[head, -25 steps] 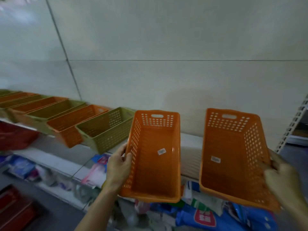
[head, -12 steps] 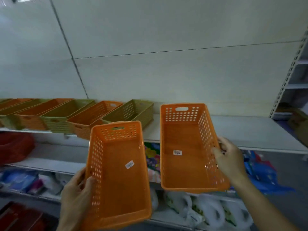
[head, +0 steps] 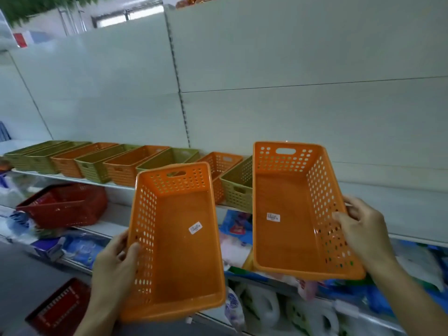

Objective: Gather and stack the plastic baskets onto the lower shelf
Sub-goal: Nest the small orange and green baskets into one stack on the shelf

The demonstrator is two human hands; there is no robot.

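I hold two orange perforated plastic baskets in the air in front of the shelving. My left hand [head: 114, 265] grips the left wall of the nearer, lower orange basket [head: 179, 258]. My right hand [head: 361, 229] grips the right wall of the other orange basket [head: 288, 229], which is held higher and to the right. Both are empty, each with a white price sticker on its floor. Behind them a row of several green and orange baskets [head: 116, 163] stands side by side on the white upper shelf [head: 400, 212].
A dark red basket [head: 65, 207] lies tilted on the lower shelf at left. Another red basket [head: 58, 309] is at the bottom left near the floor. Packaged goods fill the lower shelves [head: 266, 304] under my hands. White back panels rise behind the shelves.
The view has swung left and upward, showing more of the basket row. Both baskets stay in my hands; the right one now sits higher than the left one.
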